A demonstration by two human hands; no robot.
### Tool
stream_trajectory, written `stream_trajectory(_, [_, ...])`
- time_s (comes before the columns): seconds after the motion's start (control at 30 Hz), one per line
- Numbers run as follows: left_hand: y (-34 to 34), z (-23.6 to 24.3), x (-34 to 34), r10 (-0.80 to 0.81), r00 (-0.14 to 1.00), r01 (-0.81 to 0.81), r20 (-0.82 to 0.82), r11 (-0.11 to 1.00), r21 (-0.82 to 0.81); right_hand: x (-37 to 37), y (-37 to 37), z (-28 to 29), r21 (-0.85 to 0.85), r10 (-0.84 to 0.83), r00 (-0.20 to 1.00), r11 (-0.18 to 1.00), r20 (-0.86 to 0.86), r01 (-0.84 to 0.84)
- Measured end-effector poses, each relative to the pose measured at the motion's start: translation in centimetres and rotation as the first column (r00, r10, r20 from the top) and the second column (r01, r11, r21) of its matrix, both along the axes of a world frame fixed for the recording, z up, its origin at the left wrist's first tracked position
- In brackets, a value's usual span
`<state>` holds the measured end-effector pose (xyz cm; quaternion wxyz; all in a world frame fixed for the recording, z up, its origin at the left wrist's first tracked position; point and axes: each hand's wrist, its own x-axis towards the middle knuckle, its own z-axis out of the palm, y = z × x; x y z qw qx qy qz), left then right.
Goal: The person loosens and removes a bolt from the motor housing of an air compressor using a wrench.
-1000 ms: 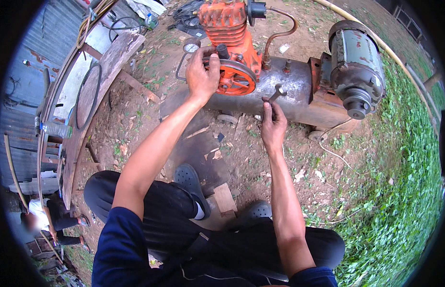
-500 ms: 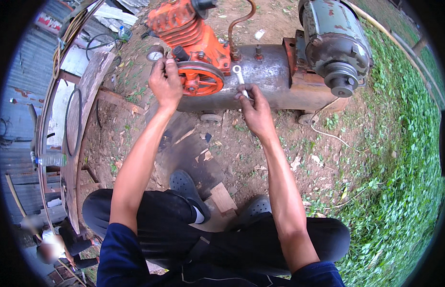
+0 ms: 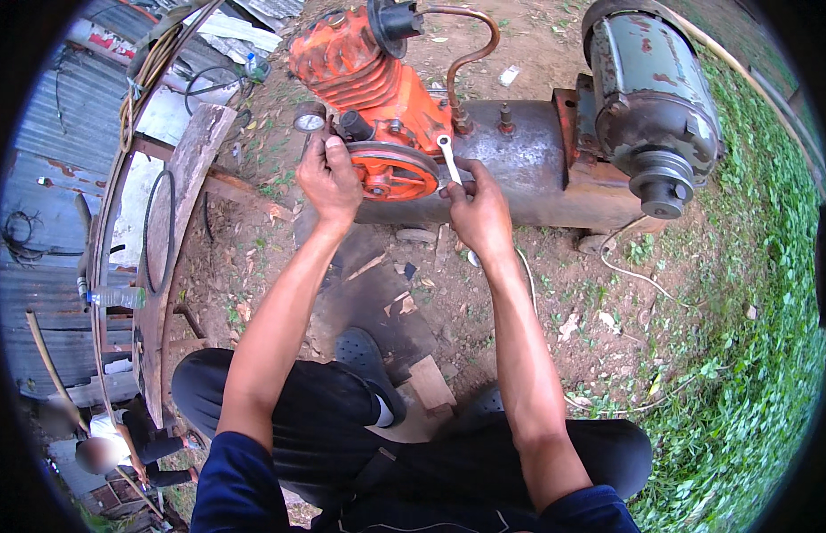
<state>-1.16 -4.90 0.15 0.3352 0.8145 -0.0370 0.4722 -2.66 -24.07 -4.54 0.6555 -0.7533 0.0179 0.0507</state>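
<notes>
My left hand (image 3: pixel 331 182) has closed fingers gripping the left rim of the orange pulley wheel (image 3: pixel 398 178) on an orange compressor pump (image 3: pixel 359 84). A pressure gauge (image 3: pixel 309 118) sits just above that hand. My right hand (image 3: pixel 475 204) grips a light-coloured ring spanner (image 3: pixel 450 160), its ring end up by the pump base beside the wheel's right side; I cannot tell whether it sits on a bolt. The pump stands on a grey metal tank (image 3: pixel 528 151) with a bent copper pipe (image 3: pixel 491 44).
A grey motor (image 3: pixel 648 98) is mounted at the tank's right, beside grass (image 3: pixel 750 355). Corrugated sheets (image 3: pixel 53 231), a plank (image 3: pixel 191 169) and a bottle (image 3: pixel 115 298) are on the left. A person (image 3: pixel 133 444) is at lower left. A cord (image 3: pixel 644 280) lies on the dirt.
My right hand has raised the spanner from above the tank to beside the pump and pulley, turning it upright. My left hand stays on the wheel as the view shifts.
</notes>
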Motion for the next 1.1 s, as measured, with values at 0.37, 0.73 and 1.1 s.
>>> stream_trajectory(0.37, [0.2, -0.2, 0.1, 0.027, 1.0, -0.027, -0.007, 1.0, -0.014, -0.8, 1.9, 3.2, -0.581, 0.012, 1.0, 0.814, 0.02, 0.001])
stream_trajectory(0.73, [-0.2, 0.4, -0.5, 0.026, 0.996, -0.036, -0.082, 0.991, -0.128, -0.5, 0.1, 2.2, -0.916, 0.361, 0.915, 0.401, 0.181, 0.023])
stream_trajectory(1.1, [0.0, 0.7, -1.0, 0.024, 1.0, -0.026, -0.018, 0.991, -0.133, -0.1, -0.5, 1.1, -0.928, 0.369, 0.92, 0.372, 0.135, -0.013])
